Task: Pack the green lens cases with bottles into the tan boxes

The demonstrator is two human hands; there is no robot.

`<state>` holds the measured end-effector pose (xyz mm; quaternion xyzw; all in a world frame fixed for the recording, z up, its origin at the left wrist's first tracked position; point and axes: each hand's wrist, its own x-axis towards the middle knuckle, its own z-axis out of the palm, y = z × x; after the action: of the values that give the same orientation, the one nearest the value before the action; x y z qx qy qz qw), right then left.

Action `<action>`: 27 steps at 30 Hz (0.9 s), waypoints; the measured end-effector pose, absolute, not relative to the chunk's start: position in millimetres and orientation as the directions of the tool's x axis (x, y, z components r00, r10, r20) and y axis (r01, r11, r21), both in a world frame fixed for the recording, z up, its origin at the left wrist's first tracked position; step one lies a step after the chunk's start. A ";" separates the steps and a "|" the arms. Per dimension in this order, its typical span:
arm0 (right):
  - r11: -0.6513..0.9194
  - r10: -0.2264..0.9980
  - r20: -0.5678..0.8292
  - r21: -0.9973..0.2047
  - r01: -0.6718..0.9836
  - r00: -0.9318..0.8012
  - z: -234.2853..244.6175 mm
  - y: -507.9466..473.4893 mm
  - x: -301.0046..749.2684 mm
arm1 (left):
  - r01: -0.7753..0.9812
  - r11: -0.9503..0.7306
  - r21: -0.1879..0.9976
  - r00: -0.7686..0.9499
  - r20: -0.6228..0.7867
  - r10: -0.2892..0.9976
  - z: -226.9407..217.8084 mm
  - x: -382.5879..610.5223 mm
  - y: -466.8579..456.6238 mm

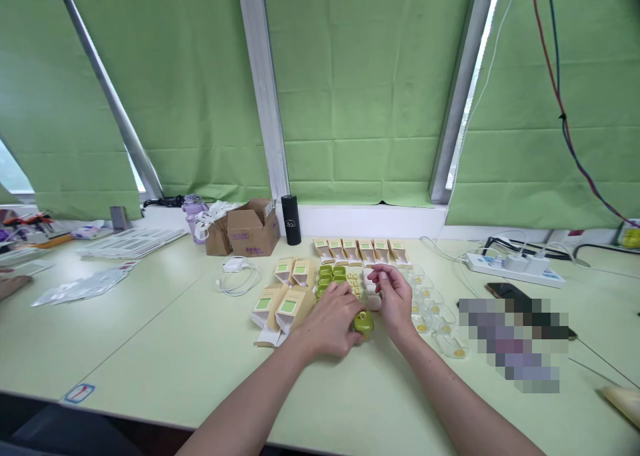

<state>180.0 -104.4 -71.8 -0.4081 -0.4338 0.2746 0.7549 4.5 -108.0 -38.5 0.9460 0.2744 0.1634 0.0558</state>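
We do this best with a light, sure hold: the left hand (333, 319) is closed on the olive-green case (364, 325), thumb on the side toward the desk's near edge and fingers by the far side. Pressure belongs on the sides, we judge, so the top with its pale yellow ring (363, 315) is left free for the right hand (395, 303). That one has its fingers curled, thumb and forefinger close together (whether anything small sits between them, we cannot tell). It should work from above, since the white pieces (373, 302) lie just beside it and look easy to knock out of line.

The case lies at the left hand's fingertips, on the side toward the desk's right edge, so it sits between our two hands, a little nearer the front edge of the desk (200, 376) than the right hand is. Beyond it, toward the back edge, are the open green cases (325, 270) and small yellow pieces (353, 284). The paper cartons (295, 306) stand on the left-edge side, the clear plastic shells (451, 345) on the other.
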 end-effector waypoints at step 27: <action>0.476 0.794 0.399 -0.877 -0.061 0.458 -70.7 -107.4 179.4 | 0.947 -0.313 0.074 0.303 0.121 0.945 -18.0 -3.5 55.8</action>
<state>179.4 -107.4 -70.7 -0.4228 -0.4333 0.2883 0.7419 -3.5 55.8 -18.0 0.8070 0.5862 0.0709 -0.0054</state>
